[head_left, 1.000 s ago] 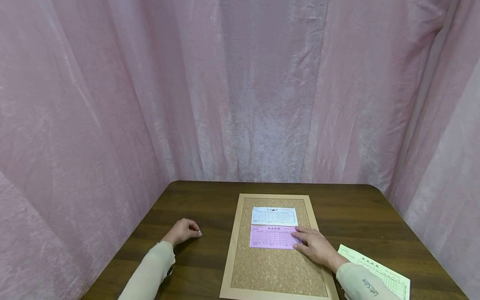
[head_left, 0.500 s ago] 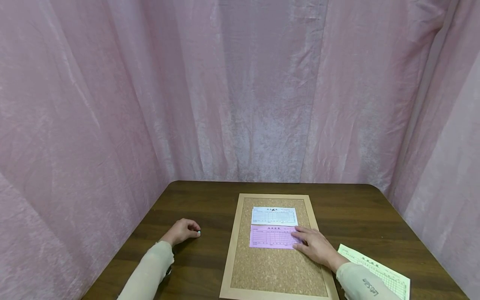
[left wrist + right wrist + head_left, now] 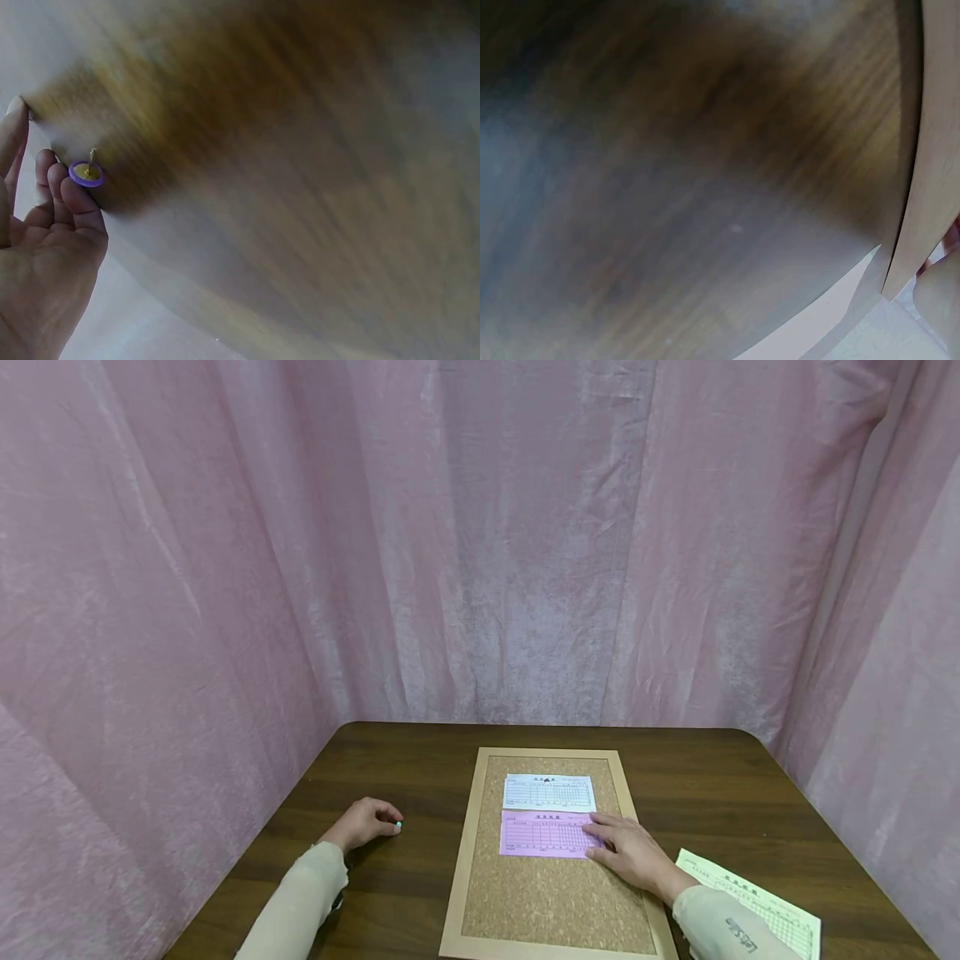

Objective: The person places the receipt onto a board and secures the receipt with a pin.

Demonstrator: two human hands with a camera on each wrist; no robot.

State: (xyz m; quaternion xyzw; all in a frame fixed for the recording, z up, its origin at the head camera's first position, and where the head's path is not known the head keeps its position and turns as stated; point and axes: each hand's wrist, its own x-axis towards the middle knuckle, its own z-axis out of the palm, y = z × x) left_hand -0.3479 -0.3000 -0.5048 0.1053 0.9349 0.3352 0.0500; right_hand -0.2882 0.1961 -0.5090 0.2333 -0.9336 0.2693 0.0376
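My left hand [image 3: 363,824] is low over the left side of the table, thumb and forefinger pinched together. A tiny pale blue-white thumbtack head [image 3: 399,824] shows at their tips. In the left wrist view a purple-rimmed thumbtack [image 3: 86,174] with a brass underside, point up, sits against the curled lower fingers. My right hand [image 3: 633,852] lies spread, its fingertips resting on the right edge of a pink form slip [image 3: 543,833]. That slip lies on a wood-framed cork board [image 3: 555,902], just below a white form slip [image 3: 551,795] with a dark tack at its top.
A pale green form slip [image 3: 772,906] lies at an angle right of the board, partly under the right sleeve [image 3: 720,922]. Around the dark wooden table [image 3: 420,752] hang pink curtains [image 3: 525,568] at the back and both sides.
The pale tack head at my left fingertips has shifted very slightly, the left forearm with it. My right hand, the slips and the board have stayed still.
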